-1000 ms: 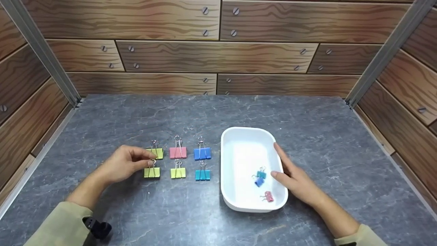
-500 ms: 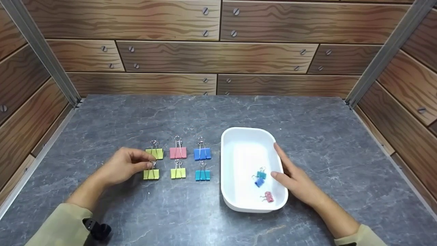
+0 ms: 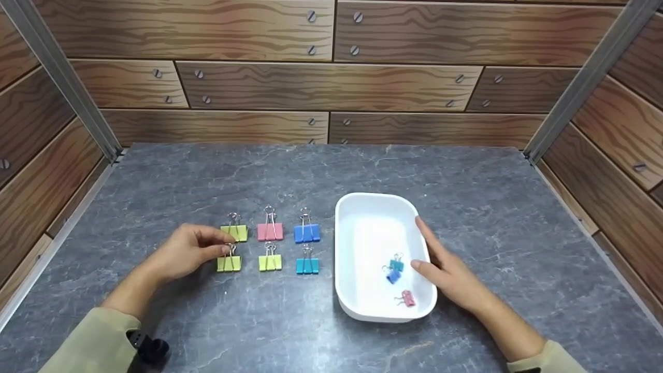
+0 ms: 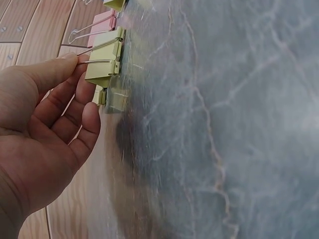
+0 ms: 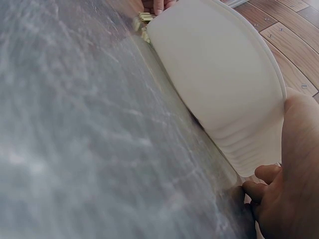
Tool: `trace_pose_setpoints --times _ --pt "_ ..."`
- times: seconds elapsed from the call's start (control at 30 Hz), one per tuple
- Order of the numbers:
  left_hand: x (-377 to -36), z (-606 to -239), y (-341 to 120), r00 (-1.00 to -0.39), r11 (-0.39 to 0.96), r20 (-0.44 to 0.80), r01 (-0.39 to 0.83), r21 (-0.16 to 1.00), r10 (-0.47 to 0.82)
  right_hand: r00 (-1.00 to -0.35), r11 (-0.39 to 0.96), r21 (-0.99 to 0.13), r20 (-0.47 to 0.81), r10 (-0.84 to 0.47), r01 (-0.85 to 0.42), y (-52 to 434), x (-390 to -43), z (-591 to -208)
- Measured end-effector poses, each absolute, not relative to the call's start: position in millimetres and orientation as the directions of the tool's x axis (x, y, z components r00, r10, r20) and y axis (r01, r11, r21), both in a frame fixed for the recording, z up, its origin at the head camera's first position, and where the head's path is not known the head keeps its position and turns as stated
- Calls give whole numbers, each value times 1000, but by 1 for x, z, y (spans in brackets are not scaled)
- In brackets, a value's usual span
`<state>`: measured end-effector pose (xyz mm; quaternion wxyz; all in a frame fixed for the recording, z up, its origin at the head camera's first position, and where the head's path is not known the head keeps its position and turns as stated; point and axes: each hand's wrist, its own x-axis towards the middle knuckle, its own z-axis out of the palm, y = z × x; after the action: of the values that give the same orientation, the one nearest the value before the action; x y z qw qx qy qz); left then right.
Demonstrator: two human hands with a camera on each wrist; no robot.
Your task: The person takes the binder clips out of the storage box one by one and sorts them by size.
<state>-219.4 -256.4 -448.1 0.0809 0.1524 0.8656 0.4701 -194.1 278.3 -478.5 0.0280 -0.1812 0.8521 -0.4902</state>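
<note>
A grey marbled stone surface (image 3: 321, 171) sits inside a booth of wood-patterned panels on three sides, with metal posts at the two far corners.

The left hand (image 3: 184, 251) rests near the left of the middle, thumb and forefinger pinching the wire handle of a yellow-green metal binder clip (image 3: 229, 261). That clip sits at the near-left corner of a neat grid of six clips, two rows of three. In the near row, to its right, come a second yellow-green clip (image 3: 270, 261) and a teal clip (image 3: 307, 264). In the far row stand another yellow-green clip (image 3: 235, 231), a pink clip (image 3: 270, 230) and a blue clip (image 3: 307, 232). Small gaps separate the clips. The left wrist view shows the pinched clip (image 4: 103, 63) close up, its body against the surface.

Just right of the grid lies a white rounded rectangular plastic tray (image 3: 370, 217). The right hand (image 3: 448, 272) lies along the tray's right rim, fingers straight and relaxed, touching the rim. Inside the tray, toward its near right end, lie three small clips: teal (image 3: 397, 264), blue (image 3: 393, 275) and pink (image 3: 408, 298).

Open surface runs wide beyond the clips and tray toward the back wall, and on the far right up to the side panel. A narrower band lies between the left hand and the left edge.
</note>
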Motion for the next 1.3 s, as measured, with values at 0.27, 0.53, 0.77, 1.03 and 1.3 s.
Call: trace_pose_setpoints --times 0.27,0.53,0.77,1.03,1.3 --pt "-219 -451 -258 -940 489 25 200 849 341 -929 434 -859 116 -350 -271 278 -193 -478" --pt "-219 -449 -257 -948 492 27 188 850 316 -931 448 -851 117 -344 -273 278 -193 -477" --pt "-215 -440 -256 -959 483 51 186 856 279 -935 450 -853 112 -337 -264 278 -194 -478" --pt "-210 -417 -240 -971 480 89 188 857 222 -933 449 -851 117 -341 -271 278 -194 -480" --pt "-215 -391 -185 -911 411 177 333 848 372 -935 453 -851 111 -338 -264 279 -194 -478"
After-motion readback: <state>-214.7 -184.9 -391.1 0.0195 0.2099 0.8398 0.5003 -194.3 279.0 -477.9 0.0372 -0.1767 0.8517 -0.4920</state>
